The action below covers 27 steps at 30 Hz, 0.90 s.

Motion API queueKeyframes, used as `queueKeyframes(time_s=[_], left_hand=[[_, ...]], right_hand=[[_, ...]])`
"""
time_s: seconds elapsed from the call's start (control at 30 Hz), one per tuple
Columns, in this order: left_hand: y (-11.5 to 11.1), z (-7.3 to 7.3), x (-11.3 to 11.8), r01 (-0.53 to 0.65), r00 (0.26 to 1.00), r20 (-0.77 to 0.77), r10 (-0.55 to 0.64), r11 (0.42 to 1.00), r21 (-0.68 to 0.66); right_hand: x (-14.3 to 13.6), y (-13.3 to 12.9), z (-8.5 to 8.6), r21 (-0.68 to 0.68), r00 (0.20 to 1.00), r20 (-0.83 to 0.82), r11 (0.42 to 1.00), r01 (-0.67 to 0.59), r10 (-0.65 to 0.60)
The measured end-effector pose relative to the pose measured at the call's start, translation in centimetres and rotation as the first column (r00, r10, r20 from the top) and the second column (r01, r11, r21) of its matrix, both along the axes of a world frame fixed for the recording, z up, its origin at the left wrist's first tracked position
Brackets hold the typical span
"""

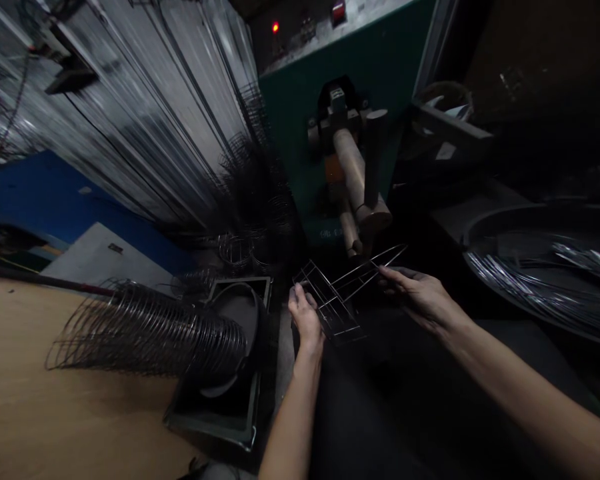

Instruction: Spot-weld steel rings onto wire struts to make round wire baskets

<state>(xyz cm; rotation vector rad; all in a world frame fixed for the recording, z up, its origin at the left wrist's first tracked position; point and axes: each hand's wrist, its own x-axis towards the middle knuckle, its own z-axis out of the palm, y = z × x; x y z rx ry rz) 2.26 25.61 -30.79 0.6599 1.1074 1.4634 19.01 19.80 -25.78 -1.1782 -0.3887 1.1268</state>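
Note:
My left hand (306, 313) is closed on the left edge of a small wire rack (336, 293), a grid of thin metal rods. To the right, my right hand (423, 293) pinches a long narrow wire piece (367, 272) with a rounded end, which reaches across to the rack. Whether the two wire parts are joined or only touching I cannot tell. Both hands are just below the thick metal arms (357, 173) of a green machine (290, 127), whose lower tip stands close above the wire.
At the left, a stack of wire rings (155, 330) leans into a dark tub (237, 313) in a green-framed box (220, 427). A large round basin (545, 220) at the right holds many bright wire pieces (520, 293). A red light (275, 27) glows on the machine's top.

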Motion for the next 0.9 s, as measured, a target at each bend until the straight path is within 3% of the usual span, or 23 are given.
queueKeyframes(time_s=[0.13, 0.3, 0.47, 0.9], left_hand=[[0.2, 0.6, -0.1, 0.011, 0.999, -0.051, -0.01, 1.0, 0.015], [0.8, 1.3, -0.4, 0.013, 0.998, -0.056, -0.01, 0.999, 0.042], [0.4, 1.5, -0.6, 0.074, 0.997, -0.008, -0.075, 0.997, -0.018], [1.3, 2.3, -0.8, 0.124, 0.992, 0.041, -0.124, 0.992, -0.009]], right_hand=[[-0.5, 0.3, 1.2, -0.061, 0.987, -0.154, 0.997, 0.035, -0.044], [-0.8, 0.6, 2.1, -0.096, 0.987, -0.15, 0.995, 0.038, -0.052], [-0.9, 0.7, 2.5, -0.098, 0.983, -0.169, 0.994, 0.053, -0.069], [0.5, -1.1, 1.1, -0.13, 0.983, -0.155, 0.988, 0.082, -0.102]])
